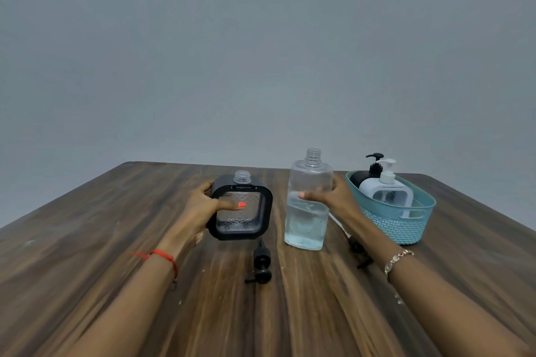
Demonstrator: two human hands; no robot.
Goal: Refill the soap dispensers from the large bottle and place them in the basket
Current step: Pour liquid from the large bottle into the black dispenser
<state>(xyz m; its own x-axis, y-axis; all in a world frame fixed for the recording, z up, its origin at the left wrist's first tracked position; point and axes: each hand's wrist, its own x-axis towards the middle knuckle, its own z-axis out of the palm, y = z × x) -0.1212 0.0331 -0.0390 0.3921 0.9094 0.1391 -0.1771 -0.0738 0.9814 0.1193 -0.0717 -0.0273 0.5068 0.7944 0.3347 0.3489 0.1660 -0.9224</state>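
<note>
The left hand (200, 206) grips an uncapped black soap dispenser (242, 207). The right hand (330, 197) holds the open large bottle (309, 200), upright on the table (116, 240) beside the teal basket (397, 220).

Both forearms reach fwd. L hand (203, 206) grips dispenser (242, 222), thumb across its front; R hand (330, 197) wraps bottle (306, 223).

Dark wooden table (116, 240), plain grey wall (261, 66)
</note>
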